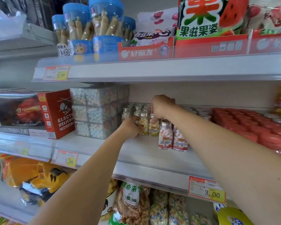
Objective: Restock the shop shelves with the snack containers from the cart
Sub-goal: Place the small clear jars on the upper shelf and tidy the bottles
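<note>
Left hand [131,127] grips a yellow-filled bottle [143,123] on the middle shelf [136,153]; right hand [161,106] pinches the neighbouring bottle [153,129] from above.

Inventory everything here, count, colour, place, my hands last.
blue-lidded jars: four visible, blue, top shelf left
snack bags: several, red, green, top shelf right
clear candy boxes: stacked, pastel, middle shelf left
toy helicopter box: one, red, far left
silver-capped bottles: many, yellow or pink, middle shelf centre
red packs: many, red, middle shelf right
price tags: several, red-yellow, shelf edges
toy truck: one, yellow, bottom shelf left
left hand: grips one yellow bottle
right hand: pinches the next bottle
</note>
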Action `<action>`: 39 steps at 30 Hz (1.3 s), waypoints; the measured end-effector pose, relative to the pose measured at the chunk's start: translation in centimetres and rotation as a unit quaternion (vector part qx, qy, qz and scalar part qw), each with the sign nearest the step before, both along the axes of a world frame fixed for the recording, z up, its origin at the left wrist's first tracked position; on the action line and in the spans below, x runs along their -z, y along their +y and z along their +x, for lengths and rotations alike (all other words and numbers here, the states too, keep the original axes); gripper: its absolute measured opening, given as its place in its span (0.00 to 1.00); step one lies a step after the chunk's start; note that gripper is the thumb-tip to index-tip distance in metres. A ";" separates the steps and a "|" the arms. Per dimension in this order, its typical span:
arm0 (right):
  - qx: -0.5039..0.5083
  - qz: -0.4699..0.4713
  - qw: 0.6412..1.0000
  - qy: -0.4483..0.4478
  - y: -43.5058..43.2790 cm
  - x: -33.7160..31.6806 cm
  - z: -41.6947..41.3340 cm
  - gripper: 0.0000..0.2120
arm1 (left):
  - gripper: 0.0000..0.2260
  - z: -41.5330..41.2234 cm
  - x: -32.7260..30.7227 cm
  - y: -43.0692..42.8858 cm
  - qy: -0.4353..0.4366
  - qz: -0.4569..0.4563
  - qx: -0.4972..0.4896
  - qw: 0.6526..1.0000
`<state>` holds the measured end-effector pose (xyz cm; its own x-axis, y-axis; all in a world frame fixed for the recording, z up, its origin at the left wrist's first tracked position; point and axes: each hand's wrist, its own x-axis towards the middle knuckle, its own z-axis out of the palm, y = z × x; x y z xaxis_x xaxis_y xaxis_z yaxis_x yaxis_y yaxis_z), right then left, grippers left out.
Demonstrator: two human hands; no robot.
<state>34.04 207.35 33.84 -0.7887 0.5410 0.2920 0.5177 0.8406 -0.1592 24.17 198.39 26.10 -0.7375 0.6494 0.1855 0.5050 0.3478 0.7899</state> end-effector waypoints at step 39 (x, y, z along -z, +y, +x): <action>-0.080 -0.264 0.951 -0.140 -10.4 27.4 35.8 0.15 | 0.05 33.6 26.1 -18.0 -0.088 -0.182 0.100 0.974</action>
